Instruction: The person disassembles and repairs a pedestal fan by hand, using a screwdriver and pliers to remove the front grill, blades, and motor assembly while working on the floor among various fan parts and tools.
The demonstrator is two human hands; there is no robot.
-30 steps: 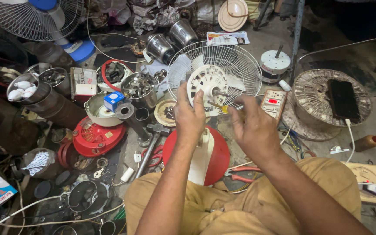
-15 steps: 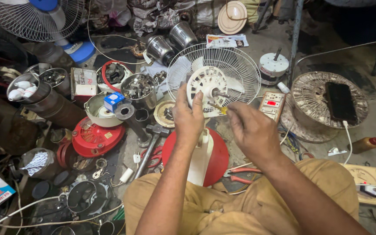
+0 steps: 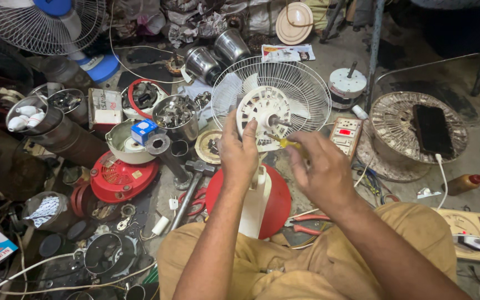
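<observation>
A small table fan stands in front of my knees, with a white wire rear guard, a white motor housing and a red round base. My left hand grips the left side of the motor housing. My right hand holds a yellow-handled screwdriver, whose tip points at the housing face near the motor shaft. My legs in tan trousers fill the bottom of the view.
Fan parts crowd the floor: a red motor cover, steel pots, a hammer, red-handled pliers, a switch board, a round grille with a black phone, a blue standing fan.
Both hands have shifted slightly on the fan. The screwdriver in my right hand now shows more plainly, its tip nearer the housing.
</observation>
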